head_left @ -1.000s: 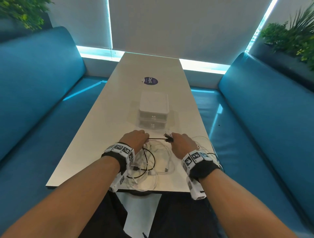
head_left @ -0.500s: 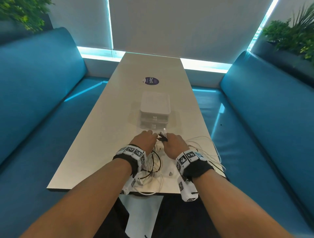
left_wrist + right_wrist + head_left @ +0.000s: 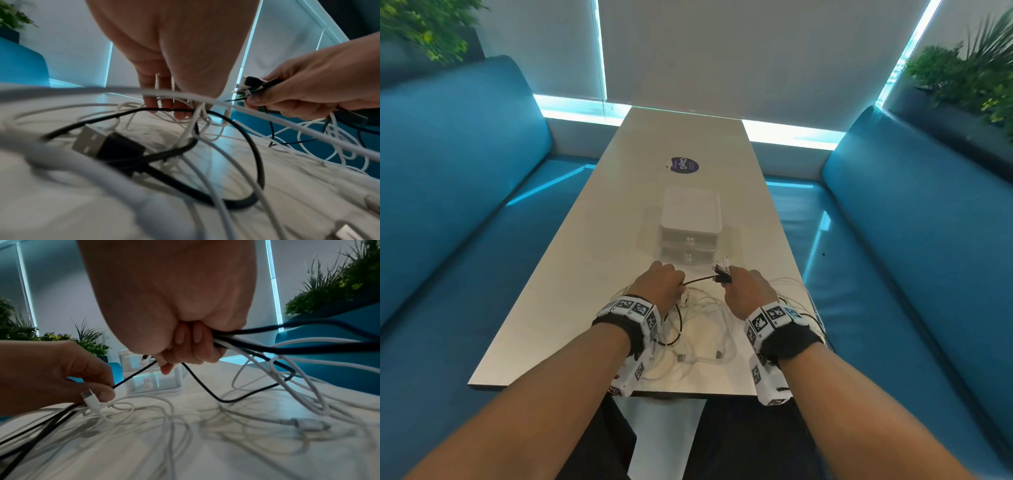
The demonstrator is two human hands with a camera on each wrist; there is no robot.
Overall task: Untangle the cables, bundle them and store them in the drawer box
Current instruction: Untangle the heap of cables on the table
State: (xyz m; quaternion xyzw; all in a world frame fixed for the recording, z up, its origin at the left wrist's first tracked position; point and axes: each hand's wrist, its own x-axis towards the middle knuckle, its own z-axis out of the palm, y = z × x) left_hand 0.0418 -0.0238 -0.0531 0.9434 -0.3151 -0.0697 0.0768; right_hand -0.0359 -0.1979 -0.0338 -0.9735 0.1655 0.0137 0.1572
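Hands apart again: left hand (image 3: 661,281) pinches black cable (image 3: 697,281), right hand (image 3: 748,291) grips plug ends (image 3: 722,272); tangle remains, box (image 3: 690,219) untouched.

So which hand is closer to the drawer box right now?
Right. The right hand sits just in front of the drawer box at its right corner, connectors almost reaching it; the left hand is slightly further back, front-left.

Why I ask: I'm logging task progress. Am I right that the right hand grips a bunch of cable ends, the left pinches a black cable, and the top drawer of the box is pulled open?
Not quite. Head view shows both drawers of the drawer box closed. The right hand grips the cable ends; the left hand pinches the black cable.
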